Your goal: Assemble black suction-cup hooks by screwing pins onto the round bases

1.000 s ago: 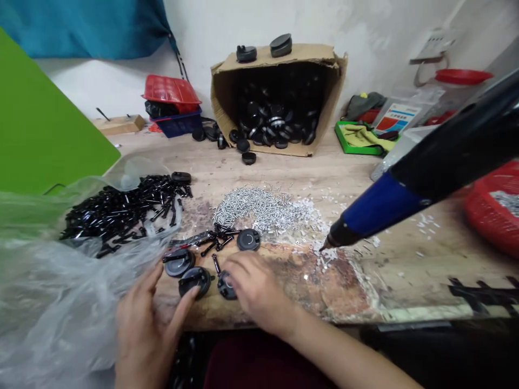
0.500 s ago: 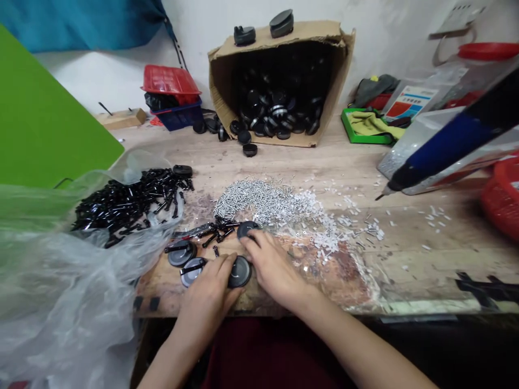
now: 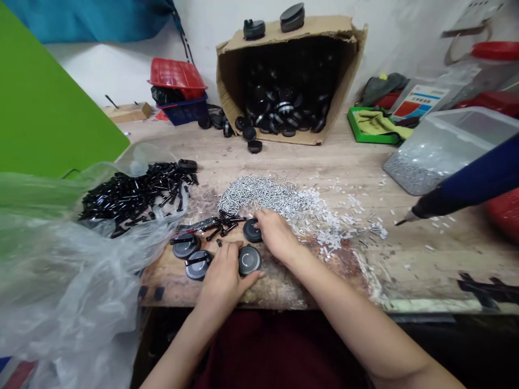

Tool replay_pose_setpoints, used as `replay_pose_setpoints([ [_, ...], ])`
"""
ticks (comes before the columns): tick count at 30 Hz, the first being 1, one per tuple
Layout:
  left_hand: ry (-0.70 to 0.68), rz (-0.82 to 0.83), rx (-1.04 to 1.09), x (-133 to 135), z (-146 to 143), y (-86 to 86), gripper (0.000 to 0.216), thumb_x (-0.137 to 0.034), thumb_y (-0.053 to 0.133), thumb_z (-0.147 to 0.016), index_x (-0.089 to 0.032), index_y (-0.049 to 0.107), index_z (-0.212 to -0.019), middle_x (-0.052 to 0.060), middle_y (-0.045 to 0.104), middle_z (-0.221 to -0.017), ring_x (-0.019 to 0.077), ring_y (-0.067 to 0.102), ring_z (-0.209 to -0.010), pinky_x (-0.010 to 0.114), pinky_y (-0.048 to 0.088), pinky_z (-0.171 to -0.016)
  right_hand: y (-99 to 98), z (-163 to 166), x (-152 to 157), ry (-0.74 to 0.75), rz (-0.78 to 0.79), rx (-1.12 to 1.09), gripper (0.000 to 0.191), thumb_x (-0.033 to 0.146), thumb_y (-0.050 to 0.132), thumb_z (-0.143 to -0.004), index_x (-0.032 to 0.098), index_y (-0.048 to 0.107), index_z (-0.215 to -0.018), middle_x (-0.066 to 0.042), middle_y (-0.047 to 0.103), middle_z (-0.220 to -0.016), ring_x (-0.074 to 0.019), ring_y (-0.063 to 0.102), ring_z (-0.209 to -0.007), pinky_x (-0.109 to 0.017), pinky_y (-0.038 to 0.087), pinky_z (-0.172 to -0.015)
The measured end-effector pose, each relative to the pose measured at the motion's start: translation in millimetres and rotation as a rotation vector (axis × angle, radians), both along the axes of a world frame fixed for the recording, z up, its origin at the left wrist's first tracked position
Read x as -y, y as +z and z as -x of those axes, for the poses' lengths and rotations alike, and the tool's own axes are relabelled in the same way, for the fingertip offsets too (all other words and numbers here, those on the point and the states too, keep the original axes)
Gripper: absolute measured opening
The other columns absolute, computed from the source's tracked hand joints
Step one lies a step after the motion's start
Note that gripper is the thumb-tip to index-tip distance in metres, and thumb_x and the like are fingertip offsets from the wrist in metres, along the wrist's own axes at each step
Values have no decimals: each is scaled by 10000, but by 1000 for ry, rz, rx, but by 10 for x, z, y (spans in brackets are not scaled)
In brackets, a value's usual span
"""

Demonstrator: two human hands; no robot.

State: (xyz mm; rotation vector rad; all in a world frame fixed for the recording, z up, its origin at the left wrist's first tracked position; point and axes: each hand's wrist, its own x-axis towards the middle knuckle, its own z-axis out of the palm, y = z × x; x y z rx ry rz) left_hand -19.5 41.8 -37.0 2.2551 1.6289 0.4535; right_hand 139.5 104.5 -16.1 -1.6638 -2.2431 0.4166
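Observation:
My left hand (image 3: 223, 274) rests on the board with its fingers on the left side of a round dark lid (image 3: 250, 261) and its thumb around the near edge. A curved light mark shows on that lid. My right hand (image 3: 276, 233) has its fingertips pinched together by the near edge of the screw pile (image 3: 255, 193); what they hold, if anything, is hidden. Below those fingertips lies another black lid (image 3: 251, 230). To the left sit two lids with black handles across them, a farther one (image 3: 185, 246) and a nearer one (image 3: 198, 265).
A blue-black electric screwdriver (image 3: 454, 186) hangs at the right. White plastic bits (image 3: 330, 237) are scattered beside the screws. Black handles (image 3: 133, 192) lie heaped on a clear bag at left. Behind stands a cardboard box (image 3: 229, 86) of lids. A clear tub (image 3: 421, 162) is at right.
My right hand has moved from the farther lid toward the screw pile's near edge. My left hand stays by its lid, with the thumb more spread. The view has shifted slightly.

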Motion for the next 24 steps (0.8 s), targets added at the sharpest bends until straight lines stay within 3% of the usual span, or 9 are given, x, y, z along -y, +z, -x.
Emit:
replay_pose_setpoints([
  [4, 21, -26, 46, 1, 24, -38, 565, -412, 682, -703, -162, 461, -1159, 140, 588, -1088, 332, 571, -1062, 485, 474, -892, 43, -23, 38, -19, -65, 7, 226, 63, 397, -890, 147, 603, -933, -90, 611, -949, -199, 543, -862, -282, 394, -716],
  [7, -14, -3, 119, -20, 90, 32, 565, -357, 664, -726, -168, 429, -1204, 135, 573, -1145, 305, 556, -1098, 460, 458, -926, 146, -120, 164, -40, -133, 4, 228, 74, 388, -902, 142, 598, -958, -101, 599, -972, -222, 516, -923, -303, 397, -749],
  [10, -152, 52, 166, -53, 144, 181, 566, -283, 663, -734, -197, 412, -1234, 121, 547, -1198, 276, 531, -1138, 438, 434, -968, 233, -289, 409, -51, -189, 0, 223, 71, 400, -897, 141, 608, -937, -99, 600, -947, -222, 516, -887, -313, 411, -741],
  [14, -388, 177, 171, -94, 114, 330, 550, -172, 598, -787, -238, 393, -1293, 103, 502, -1274, 240, 476, -1211, 414, 388, -1031, 215, -477, 748, -35, -115, 33, 227, 23, 437, -856, 148, 612, -929, -77, 597, -889, -214, 533, -839, -311, 433, -730],
  [17, -467, 229, 155, -116, 24, 293, 595, -212, 624, -791, -250, 372, -1329, 101, 480, -1317, 249, 441, -1245, 427, 370, -1052, 129, -499, 869, -46, -34, 50, 252, 1, 440, -841, 158, 608, -943, -74, 598, -926, -215, 539, -890, -312, 442, -775],
  [20, -432, 186, 111, -140, -68, 185, 620, -341, 674, -765, -226, 403, -1311, 125, 474, -1319, 284, 433, -1241, 462, 375, -1040, 31, -458, 856, -54, 27, 50, 245, 15, 439, -849, 157, 608, -954, -83, 599, -972, -220, 540, -934, -318, 442, -823],
  [24, -438, 147, 78, -187, -122, 117, 458, -312, 595, -830, -217, 457, -1257, 122, 492, -1283, 263, 446, -1225, 444, 385, -1033, -68, -436, 771, -46, 62, 9, 260, 14, 425, -851, 158, 605, -972, -90, 598, -1012, -218, 539, -978, -321, 432, -870],
])
